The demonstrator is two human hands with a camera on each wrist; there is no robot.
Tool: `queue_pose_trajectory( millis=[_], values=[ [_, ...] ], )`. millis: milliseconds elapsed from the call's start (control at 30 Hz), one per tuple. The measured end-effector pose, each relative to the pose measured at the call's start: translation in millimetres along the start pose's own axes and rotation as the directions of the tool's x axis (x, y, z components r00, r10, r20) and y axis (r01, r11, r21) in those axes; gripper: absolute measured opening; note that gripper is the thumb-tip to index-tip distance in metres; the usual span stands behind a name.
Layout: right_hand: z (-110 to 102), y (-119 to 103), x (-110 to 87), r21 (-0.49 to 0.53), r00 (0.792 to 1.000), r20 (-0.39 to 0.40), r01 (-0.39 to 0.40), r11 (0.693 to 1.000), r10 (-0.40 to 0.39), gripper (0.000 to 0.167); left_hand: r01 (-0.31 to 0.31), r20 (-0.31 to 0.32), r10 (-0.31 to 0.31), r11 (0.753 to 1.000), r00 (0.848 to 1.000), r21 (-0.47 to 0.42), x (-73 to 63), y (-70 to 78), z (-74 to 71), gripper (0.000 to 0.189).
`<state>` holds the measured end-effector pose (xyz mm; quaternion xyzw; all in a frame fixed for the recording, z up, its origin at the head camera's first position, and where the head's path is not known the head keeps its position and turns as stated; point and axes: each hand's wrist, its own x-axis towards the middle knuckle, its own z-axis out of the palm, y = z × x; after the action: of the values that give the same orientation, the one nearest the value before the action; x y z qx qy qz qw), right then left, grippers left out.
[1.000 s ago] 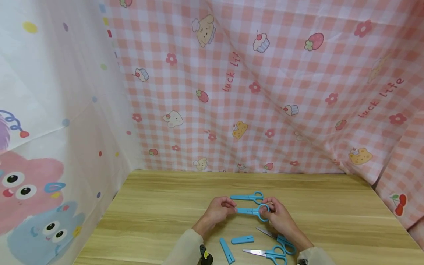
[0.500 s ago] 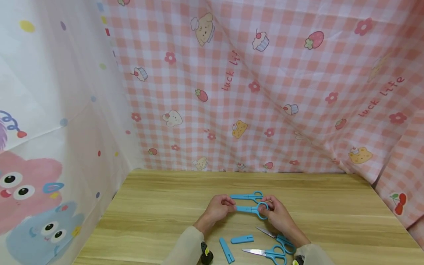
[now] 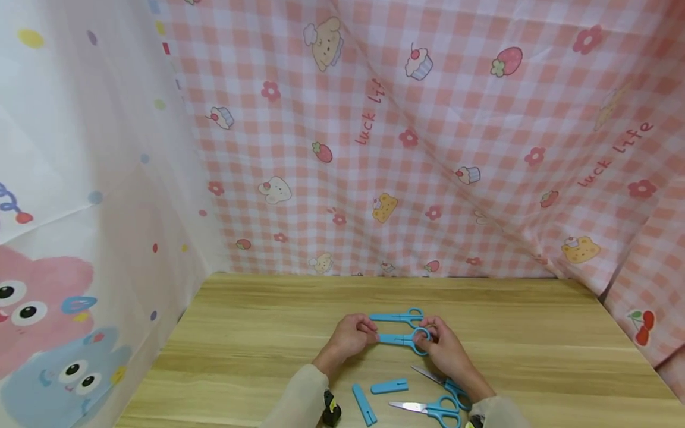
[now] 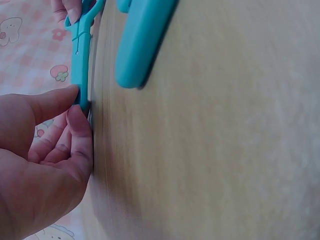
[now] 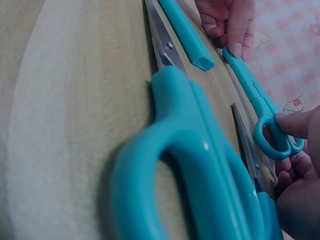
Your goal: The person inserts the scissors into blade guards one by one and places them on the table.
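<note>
Both hands hold one pair of blue scissors (image 3: 396,339) with its blades inside a blue sheath. My left hand (image 3: 350,336) pinches the sheath's tip between thumb and finger, as the left wrist view also shows at the sheath (image 4: 80,65). At the other end, my right hand (image 3: 444,345) grips the handle loops (image 5: 277,137) with the thumb on top. Just behind lies a second pair of sheathed blue scissors (image 3: 393,317), roughly parallel to the held pair.
Nearer the person lie two bare-bladed blue scissors, one pair (image 3: 428,409) in front and another (image 3: 455,392) partly under the right forearm. Two loose blue sheaths, one slanted (image 3: 364,405) and one level (image 3: 389,386), lie left of them on the wooden table (image 3: 257,333). A checked cloth (image 3: 299,178) hangs behind.
The head view has shifted slightly. Both hands keep their hold on the sheathed scissors, which stay in nearly the same place above the table.
</note>
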<state>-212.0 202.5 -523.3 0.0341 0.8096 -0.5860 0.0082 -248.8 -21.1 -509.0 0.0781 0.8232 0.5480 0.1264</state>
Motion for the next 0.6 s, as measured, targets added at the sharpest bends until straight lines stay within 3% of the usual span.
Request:
queue_pose_trajectory(
  millis=[300, 600],
  values=[
    [1.0, 3.0, -0.2, -0.037, 1.000, -0.008, 0.030, 0.999, -0.030, 0.024, -0.030, 0.012, 0.030, 0.999, 0.999, 0.013, 0.2, -0.9, -0.2, 0.012],
    [2.3, 5.2, -2.1, -0.108, 0.996, -0.041, 0.074, 0.991, -0.079, 0.025, -0.011, 0.004, 0.011, 1.000, 1.000, -0.012, 1.6, -7.1, 1.8, 0.011]
  ],
)
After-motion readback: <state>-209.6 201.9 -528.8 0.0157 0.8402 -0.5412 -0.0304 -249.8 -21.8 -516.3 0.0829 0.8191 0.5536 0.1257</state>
